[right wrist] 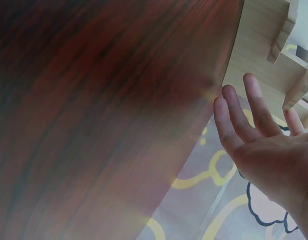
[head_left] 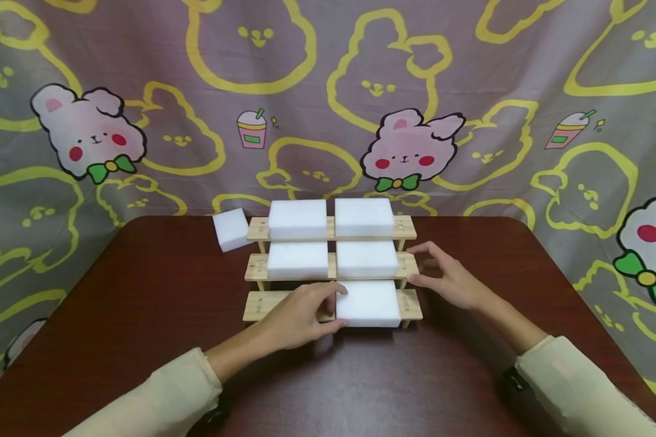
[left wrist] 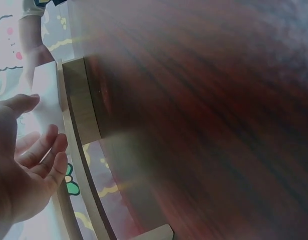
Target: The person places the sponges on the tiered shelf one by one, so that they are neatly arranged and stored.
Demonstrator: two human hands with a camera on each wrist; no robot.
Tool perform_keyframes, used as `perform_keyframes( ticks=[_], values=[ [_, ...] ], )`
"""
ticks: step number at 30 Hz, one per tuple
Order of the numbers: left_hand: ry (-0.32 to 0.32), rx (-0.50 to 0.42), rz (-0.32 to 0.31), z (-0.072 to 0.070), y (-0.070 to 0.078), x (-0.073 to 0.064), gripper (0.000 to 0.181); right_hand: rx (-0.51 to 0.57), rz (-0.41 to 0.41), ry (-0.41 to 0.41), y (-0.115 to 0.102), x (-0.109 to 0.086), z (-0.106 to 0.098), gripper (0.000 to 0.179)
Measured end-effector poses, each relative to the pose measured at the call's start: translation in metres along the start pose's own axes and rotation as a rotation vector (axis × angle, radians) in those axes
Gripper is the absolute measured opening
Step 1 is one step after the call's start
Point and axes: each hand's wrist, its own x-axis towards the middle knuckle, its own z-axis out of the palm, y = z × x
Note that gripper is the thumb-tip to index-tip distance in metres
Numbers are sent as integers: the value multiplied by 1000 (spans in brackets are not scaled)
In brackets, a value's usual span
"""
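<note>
A three-tier wooden rack (head_left: 284, 300) stands on the table with white foam blocks on its steps. My left hand (head_left: 306, 312) holds the left end of the block on the lowest step (head_left: 369, 303), index finger on its top edge and thumb at its front corner. In the left wrist view, the other fingers (left wrist: 61, 160) curl loosely beside the block (left wrist: 46, 95). My right hand (head_left: 454, 279) is at the right end of the middle step, thumb and index finger spread apart. The right wrist view shows the right hand (right wrist: 274, 145) with nothing in it.
Two blocks sit side by side on the top step (head_left: 297, 218) and two on the middle step (head_left: 297, 260). Another white block (head_left: 231, 229) lies tilted at the rack's upper left. A patterned curtain (head_left: 317, 121) hangs behind the dark wooden table (head_left: 142, 291).
</note>
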Motion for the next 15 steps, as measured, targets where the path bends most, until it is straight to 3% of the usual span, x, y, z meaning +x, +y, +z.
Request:
perform_keyframes(
  ticks=[8,15],
  values=[
    [17,-3,49,-2,0,1,27,-4,8,2,0,0,0,49],
    [26,5,29,0,1,4,29,11,-1,5,1,0,1,49]
  ],
)
